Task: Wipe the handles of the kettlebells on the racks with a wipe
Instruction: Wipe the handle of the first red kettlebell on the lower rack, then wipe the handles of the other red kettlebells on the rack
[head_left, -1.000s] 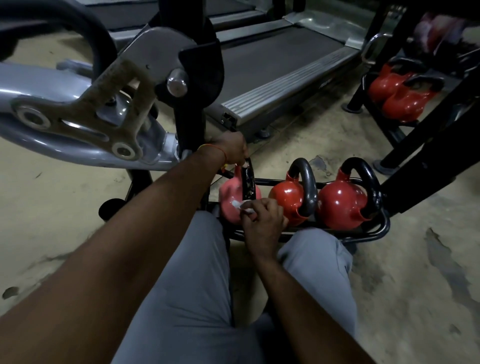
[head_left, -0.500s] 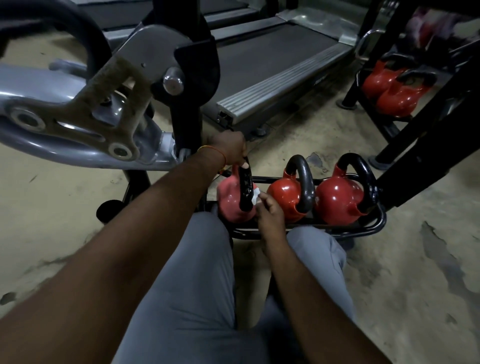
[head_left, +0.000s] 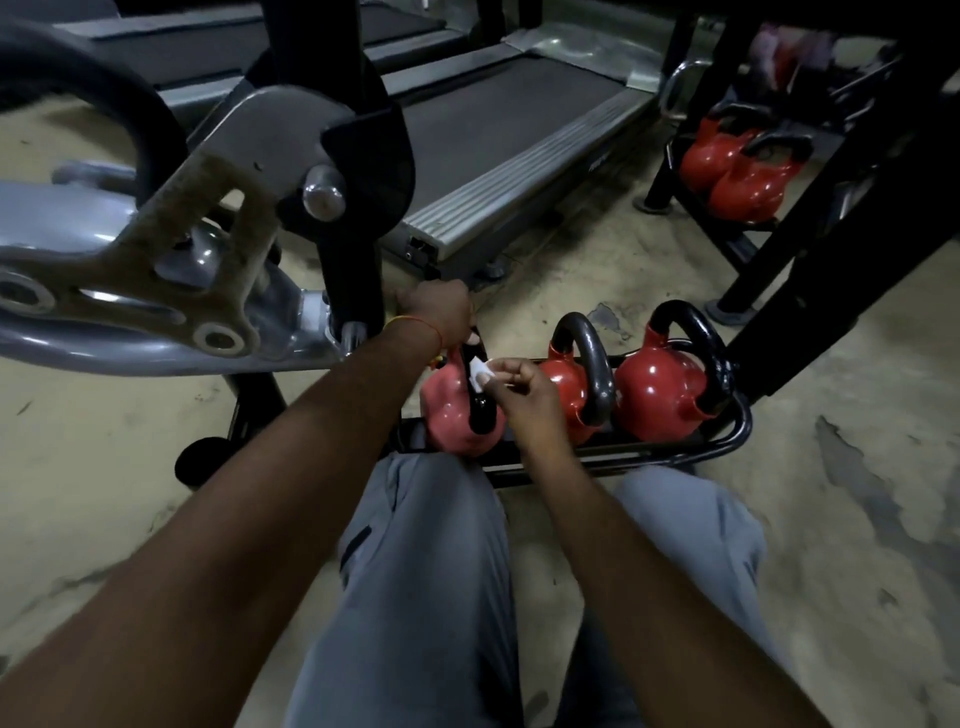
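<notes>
Wipe (head_left: 480, 370) and handle (head_left: 480, 413) meet on the pink kettlebell (head_left: 449, 410), the leftmost of three that sit side by side in a low black rack (head_left: 744, 426) on the floor (head_left: 857, 405) just beyond our knees. We pinch the small white wipe between the thumb and fingertips of our right hand (head_left: 527, 389), the other fingers curled in, and hold it against the near upper part of the black handle. Our left hand (head_left: 441, 312) closes round the top of that same handle, fingers wrapped over it, with an orange band (head_left: 415, 325) on the wrist. To the right of the pink one stand the middle kettlebell (head_left: 563, 387) and the right kettlebell (head_left: 657, 387), both glossy red with black handles upright; the middle one is partly hidden behind our right hand. Our grey trousers (head_left: 431, 545) fill the lower centre. A grey machine arm (head_left: 104, 312) crosses the left of the view above our left forearm, and a treadmill (head_left: 498, 130) lies behind it. At the upper right a far rack (head_left: 655, 176) holds two more red kettlebells (head_left: 727, 166) close together, well apart from us.
</notes>
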